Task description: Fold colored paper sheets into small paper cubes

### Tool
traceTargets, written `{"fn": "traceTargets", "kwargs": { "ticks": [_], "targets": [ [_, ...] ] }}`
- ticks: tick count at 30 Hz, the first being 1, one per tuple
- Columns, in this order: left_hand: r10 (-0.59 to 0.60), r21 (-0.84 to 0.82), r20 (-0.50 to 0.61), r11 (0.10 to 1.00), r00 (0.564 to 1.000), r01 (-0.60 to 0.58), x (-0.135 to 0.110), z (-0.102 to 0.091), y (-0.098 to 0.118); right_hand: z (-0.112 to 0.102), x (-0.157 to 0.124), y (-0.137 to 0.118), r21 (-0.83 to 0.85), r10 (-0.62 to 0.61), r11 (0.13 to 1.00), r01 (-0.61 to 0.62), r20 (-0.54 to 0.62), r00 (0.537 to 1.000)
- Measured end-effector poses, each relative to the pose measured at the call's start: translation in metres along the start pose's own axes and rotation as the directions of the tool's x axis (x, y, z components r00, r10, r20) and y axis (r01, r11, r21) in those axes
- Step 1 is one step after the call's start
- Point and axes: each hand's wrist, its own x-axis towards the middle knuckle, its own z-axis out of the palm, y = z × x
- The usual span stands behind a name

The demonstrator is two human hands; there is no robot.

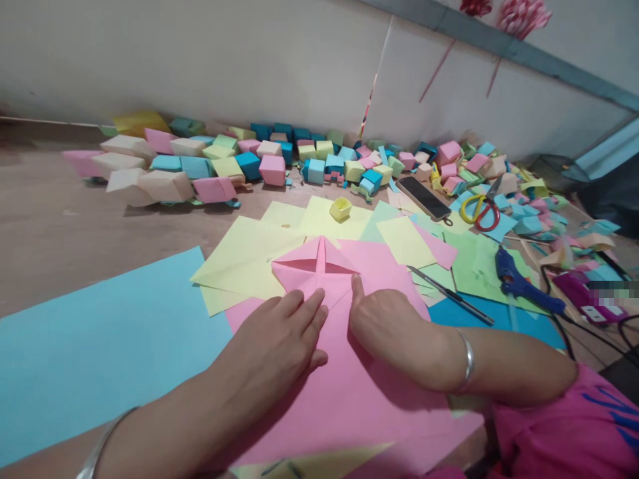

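A folded pink paper (pixel 322 276) with a peaked top and two open pockets lies on a larger pink sheet (pixel 344 392). My left hand (pixel 284 336) rests flat, its fingertips touching the lower part of the folded piece. From the right, my right hand (pixel 384 322) presses one outstretched finger against the right corner of the fold. The other fingers of that hand are curled in, and their tips are hidden. Just beyond the fold, a small yellow paper box (pixel 341 209) sits on pale yellow sheets (pixel 249 259).
Several small paper boxes (pixel 272 170) line the wall. At right are a phone (pixel 424 198), scissors (pixel 482 209), a pen-like tool (pixel 452 295), a blue glue gun (pixel 526 283) with its cord, and a purple item (pixel 589 296). A light blue sheet (pixel 110 352) covers the left side.
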Motion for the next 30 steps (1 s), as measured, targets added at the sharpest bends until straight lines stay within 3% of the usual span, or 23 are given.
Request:
{"fn": "traceTargets", "kwargs": {
  "ticks": [5, 10, 15, 20, 25, 28, 30],
  "targets": [
    [-0.001, -0.006, -0.017, 1.0, 1.0, 0.0, 0.0, 0.001, -0.001, 0.004, 0.001, -0.008, -0.05, -0.006, 0.999, 0.01, 0.071, 0.997],
    [0.01, -0.009, 0.011, 1.0, 1.0, -0.01, 0.001, 0.0, -0.001, 0.005, -0.008, -0.018, -0.13, -0.084, 0.989, 0.072, -0.093, 0.992],
    [-0.003, -0.025, 0.006, 1.0, 1.0, 0.004, 0.001, 0.0, -0.001, 0.001, -0.019, -0.018, -0.166, -0.025, 0.986, -0.008, -0.194, 0.981],
    [0.003, -0.06, 0.01, 0.998, 1.0, -0.003, 0.001, 0.0, -0.002, 0.005, -0.015, -0.023, -0.111, -0.189, 0.978, 0.177, -0.104, 0.976],
    [0.02, 0.009, 0.033, 1.0, 0.999, -0.021, -0.001, -0.001, -0.003, 0.002, -0.002, -0.016, -0.04, -0.046, 0.998, 0.049, 0.088, 0.995],
    [0.039, 0.045, 0.043, 0.998, 0.998, -0.041, -0.002, 0.0, -0.003, 0.0, -0.004, -0.016, -0.058, -0.034, 0.998, 0.037, 0.056, 0.998],
    [0.057, 0.067, 0.04, 0.996, 0.998, -0.059, -0.002, 0.0, -0.003, 0.002, -0.009, -0.02, -0.075, -0.098, 0.993, 0.096, -0.024, 0.995]
  ]
}}
